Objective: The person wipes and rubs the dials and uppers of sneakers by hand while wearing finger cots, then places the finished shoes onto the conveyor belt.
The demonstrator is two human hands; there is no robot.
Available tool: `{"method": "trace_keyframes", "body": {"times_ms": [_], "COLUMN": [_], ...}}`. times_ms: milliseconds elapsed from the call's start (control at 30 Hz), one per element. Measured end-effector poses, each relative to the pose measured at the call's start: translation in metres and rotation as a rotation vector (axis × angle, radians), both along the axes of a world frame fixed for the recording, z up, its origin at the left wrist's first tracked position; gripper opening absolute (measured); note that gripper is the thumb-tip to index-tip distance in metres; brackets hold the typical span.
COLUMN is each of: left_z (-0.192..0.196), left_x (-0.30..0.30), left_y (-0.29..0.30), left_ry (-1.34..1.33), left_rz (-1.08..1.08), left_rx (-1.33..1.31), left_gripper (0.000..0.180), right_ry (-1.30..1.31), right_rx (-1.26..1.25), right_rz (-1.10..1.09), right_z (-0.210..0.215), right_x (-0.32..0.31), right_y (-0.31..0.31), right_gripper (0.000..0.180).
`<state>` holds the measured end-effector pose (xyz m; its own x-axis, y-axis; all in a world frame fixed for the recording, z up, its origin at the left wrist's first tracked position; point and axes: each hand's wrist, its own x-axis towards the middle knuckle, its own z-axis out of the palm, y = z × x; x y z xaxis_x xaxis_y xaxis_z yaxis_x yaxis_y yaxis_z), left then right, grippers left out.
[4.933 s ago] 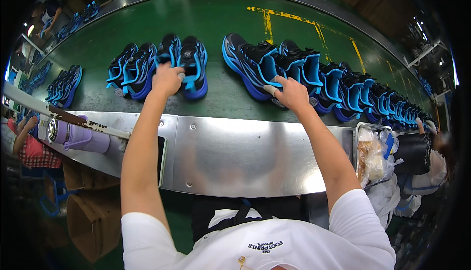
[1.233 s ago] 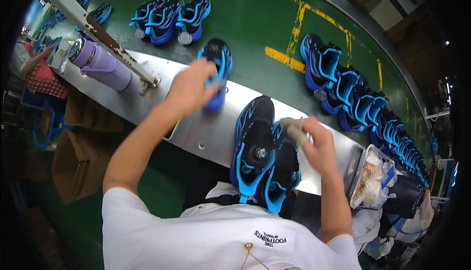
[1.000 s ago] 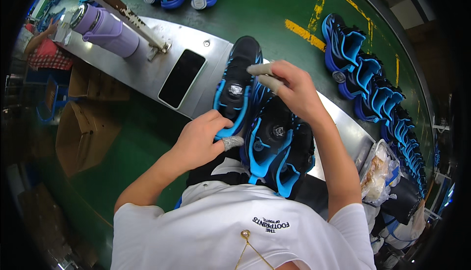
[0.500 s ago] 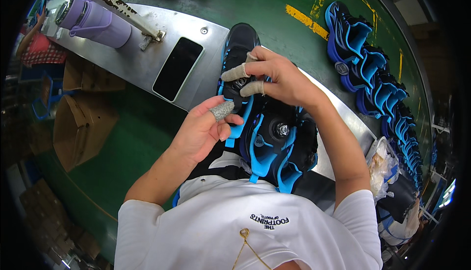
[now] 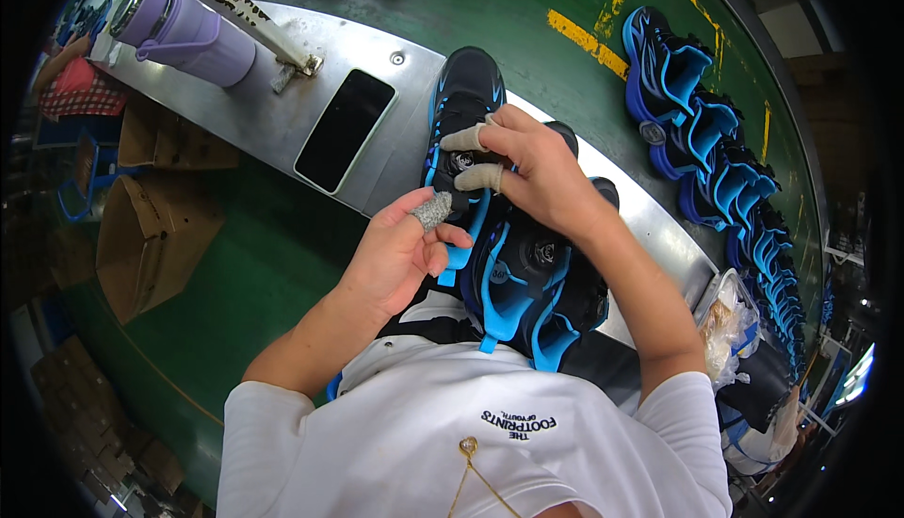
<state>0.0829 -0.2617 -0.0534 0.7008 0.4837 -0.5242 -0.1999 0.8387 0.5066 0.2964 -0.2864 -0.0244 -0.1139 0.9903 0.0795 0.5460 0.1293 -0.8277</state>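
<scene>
A black and blue sneaker [image 5: 472,75] lies on the metal ledge with its toe pointing away from me. My right hand [image 5: 543,168], with beige cloth covers on its fingers, grips the round lacing dial [image 5: 460,162] on the shoe's upper. At the shoe's tongue, my left hand [image 5: 395,250] pinches with its thumb and a finger in a grey knitted cover. What exactly sits in that pinch is partly hidden. Beside this shoe, close to my body, rest more sneakers [image 5: 513,278] of the same kind, their blue-lined openings toward me.
A phone [image 5: 347,130] and a lilac bottle [image 5: 202,45] stand on the metal ledge [image 5: 395,85], near a chipped metal bar [image 5: 221,0]. A row of sneakers [image 5: 702,122] lines the green surface at right. Cardboard boxes [image 5: 155,245] are at left, a plastic bag [image 5: 730,330] at right.
My right hand's fingers have drawn closer together around the dial. The shoe and both hands sit slightly farther right in view; the left hand keeps its pinch at the tongue.
</scene>
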Motion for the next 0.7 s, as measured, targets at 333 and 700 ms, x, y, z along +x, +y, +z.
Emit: {"method": "trace_keyframes", "body": {"times_ms": [333, 700], "left_z": [0.008, 0.048], "left_x": [0.011, 0.009], "left_y": [-0.011, 0.019], "left_ry": [0.052, 0.734], "left_rz": [0.082, -0.275], "left_rx": [-0.085, 1.425], "left_gripper": [0.026, 0.033], "right_ry": [0.023, -0.149], "right_rx": [0.111, 0.112], "right_rz": [0.025, -0.051], "right_z": [-0.007, -0.007], "right_x": [0.002, 0.031], "right_y": [-0.006, -0.027], "right_gripper": [0.036, 0.085]}}
